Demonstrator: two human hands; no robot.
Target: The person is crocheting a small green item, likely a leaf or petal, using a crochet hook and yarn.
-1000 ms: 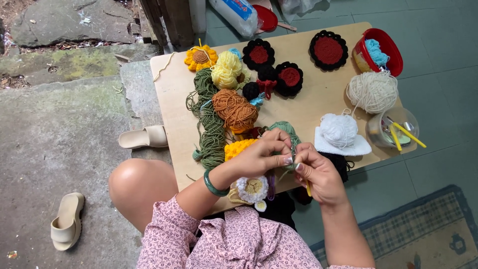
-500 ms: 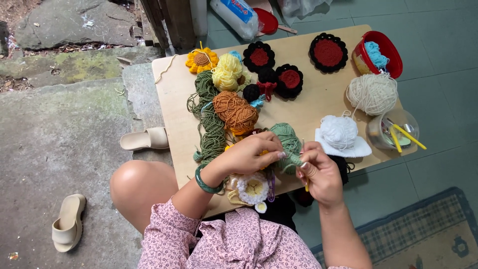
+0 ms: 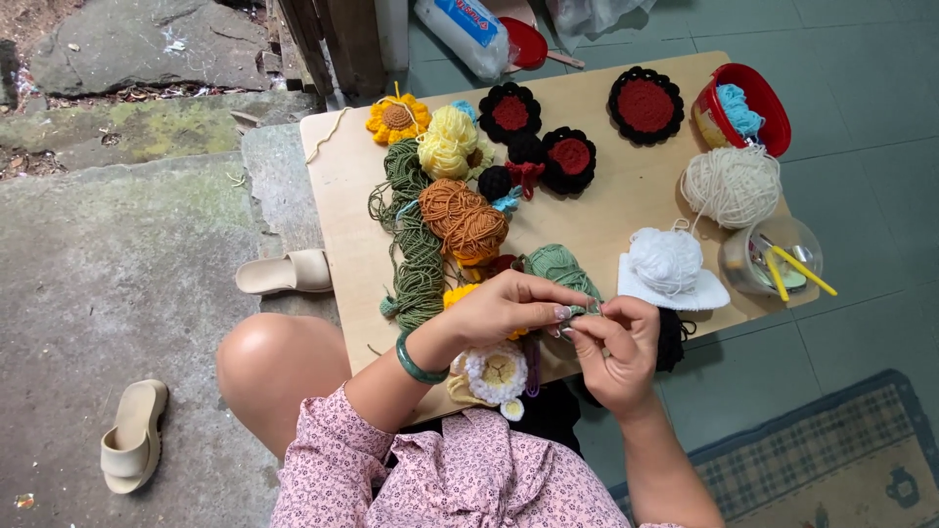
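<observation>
Both hands, left hand [image 3: 504, 305] and right hand [image 3: 614, 344], pinch closed on soft, limp green yarn [image 3: 565, 274] above the desk [image 3: 626, 186]; best gripped near the working stitch.

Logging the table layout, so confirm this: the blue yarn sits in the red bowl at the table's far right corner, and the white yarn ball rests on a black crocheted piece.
One detail is wrong. The head view shows the white yarn ball resting on a white crocheted piece, not a black one. The blue yarn does sit in the red bowl at the table's far right corner.
</observation>
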